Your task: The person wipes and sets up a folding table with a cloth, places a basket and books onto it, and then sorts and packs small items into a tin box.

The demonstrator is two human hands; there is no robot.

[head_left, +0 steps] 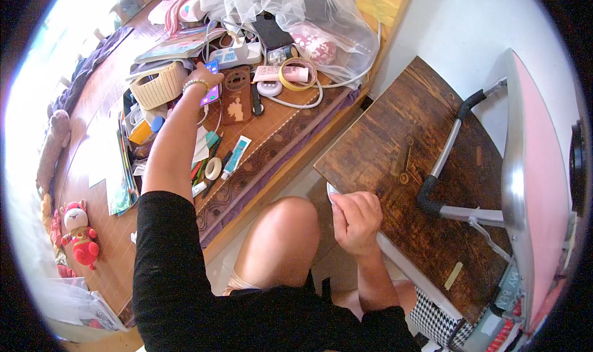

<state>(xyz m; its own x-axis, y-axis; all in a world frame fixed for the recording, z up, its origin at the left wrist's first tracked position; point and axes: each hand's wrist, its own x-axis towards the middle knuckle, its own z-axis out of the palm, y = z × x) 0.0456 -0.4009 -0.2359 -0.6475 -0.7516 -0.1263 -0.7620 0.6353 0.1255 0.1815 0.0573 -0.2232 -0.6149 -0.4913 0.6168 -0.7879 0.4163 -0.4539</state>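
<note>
My left hand point(205, 78) reaches to the far side of the mat-covered surface, its fingers round the edge of a phone point(211, 97) with a lit screen. A cable runs from the phone's lower end. Right beside it lie a brown phone case point(236, 98) and a black watch or strap point(256, 100). To its left stands a woven beige basket point(159, 87). My right hand point(357, 221) is closed near the corner of the dark wooden board, with a small white thing point(332, 189) at its fingertips that I cannot make out fully.
Yellow tape roll point(298, 74), pink tube point(281, 74), power strip point(238, 54) and white cables crowd the back. Nearer lie a toothpaste-like tube point(236, 157), pens and a small tape roll point(213, 168). A red plush toy point(81, 233) lies left; a metal-framed pink panel point(537, 148) rises right.
</note>
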